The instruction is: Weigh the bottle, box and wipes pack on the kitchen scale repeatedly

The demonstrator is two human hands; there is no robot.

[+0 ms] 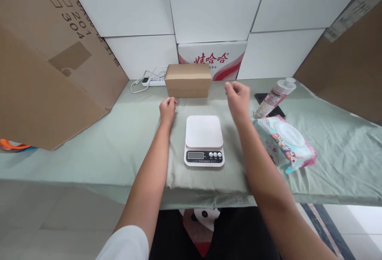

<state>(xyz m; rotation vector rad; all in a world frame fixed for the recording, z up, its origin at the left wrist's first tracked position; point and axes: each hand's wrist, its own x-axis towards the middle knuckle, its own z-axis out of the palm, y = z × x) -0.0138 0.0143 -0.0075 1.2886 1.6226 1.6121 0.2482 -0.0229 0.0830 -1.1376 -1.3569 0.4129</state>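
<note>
Reaching forward over the bench point(89, 148), both hands are loosely curled into fists and hold nothing. The left hand point(168, 108) rests with its knuckles on the green cloth, just in front of the left corner of a small cardboard box point(188, 80) and a little apart from it. The right hand point(238, 96) hangs above the cloth, just right of the box and not touching it. Between the two forearms sits a white kitchen scale point(204, 139), its platform bare and its display dark. To the right lie a pack of wet wipes point(283, 143) and a tilted bottle point(274, 96) with its base on a black phone point(279, 111). A white power strip point(153, 80) lies behind the box.
</note>
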